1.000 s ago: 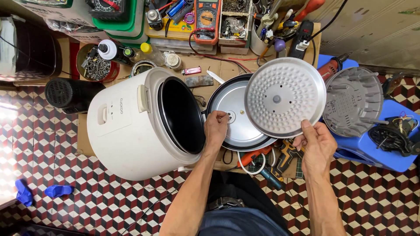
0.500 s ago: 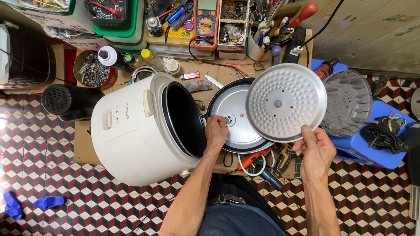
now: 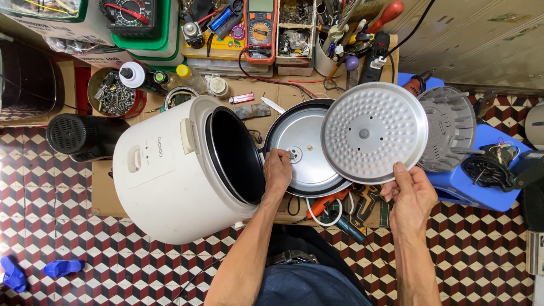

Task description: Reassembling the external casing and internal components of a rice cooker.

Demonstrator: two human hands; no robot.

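Observation:
A white rice cooker (image 3: 170,170) lies on its side on a cardboard sheet, its dark pot opening facing right. Its hinged lid (image 3: 303,150) is swung open, shiny inner face up. My left hand (image 3: 277,170) rests on that lid, fingertips at its small centre hub (image 3: 294,154). My right hand (image 3: 411,195) grips the lower rim of a round dimpled metal inner plate (image 3: 374,131), held up over the right side of the lid.
A grey ribbed plastic lid cover (image 3: 450,127) lies on a blue stool (image 3: 481,187) at right. Multimeters, tool cups and a tin of screws (image 3: 116,93) crowd the back. Pliers and cables lie under the lid. A black fan-like part (image 3: 76,136) sits left.
The view has shifted slightly. Both hands and the dimpled plate keep nearly the same places relative to the cooker.

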